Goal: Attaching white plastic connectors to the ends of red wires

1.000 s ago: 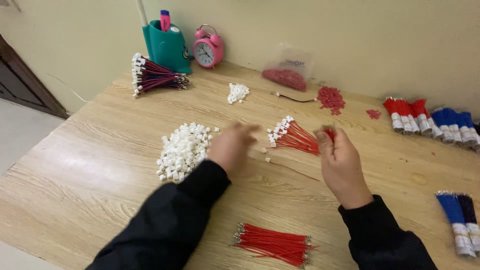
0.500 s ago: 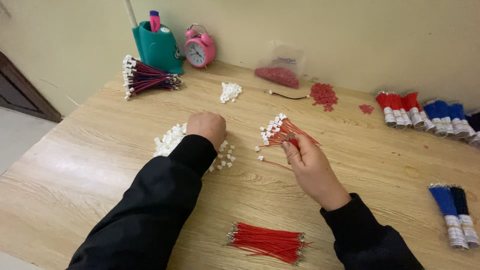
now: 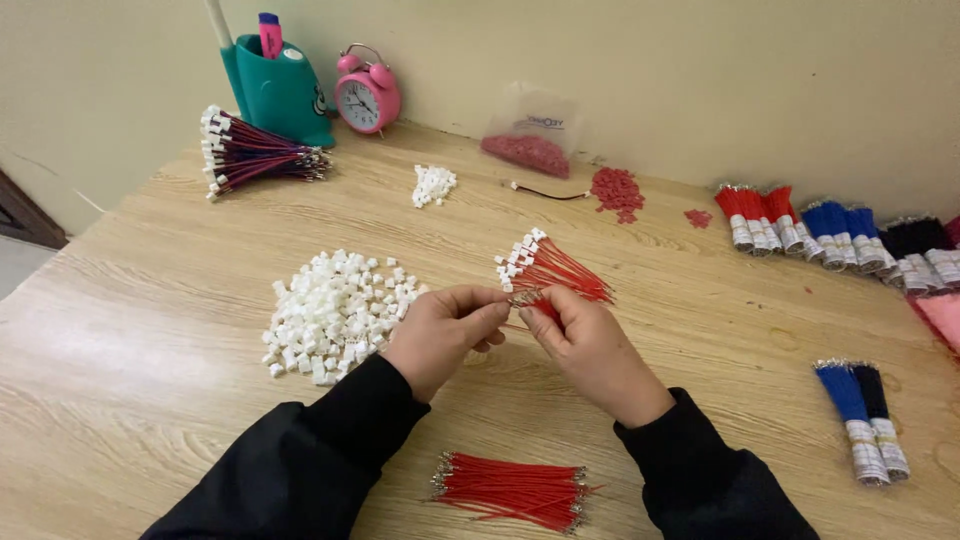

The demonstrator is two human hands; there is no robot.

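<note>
Just right of the big heap of small white plastic plugs [image 3: 335,315], seen from the head camera, the two hands meet above the pale wooden table [image 3: 150,400]. The left hand [image 3: 440,335] pinches its fingertips together on something too tiny to make out, maybe one plug. The right hand [image 3: 590,350] is closed on a thin red wire [image 3: 540,305], holding it near its metal tip.

The tip and the plug are very small. If the fingers shake or the tip goes in crooked, I think the wire could bend or the little piece could drop and hide in the heap.

Right behind the hands, touching nearly, lies a fan of red wires with white plugs on their ends [image 3: 550,268]; a sleeve could push it. Nearer the person than the heap lies a bundle of bare red wires [image 3: 515,488]. Far behind the heap stand a teal pen cup [image 3: 280,95] and a pink alarm clock [image 3: 365,98]. Well to the right of the heap lie red, blue and black wire bundles [image 3: 830,230].
</note>
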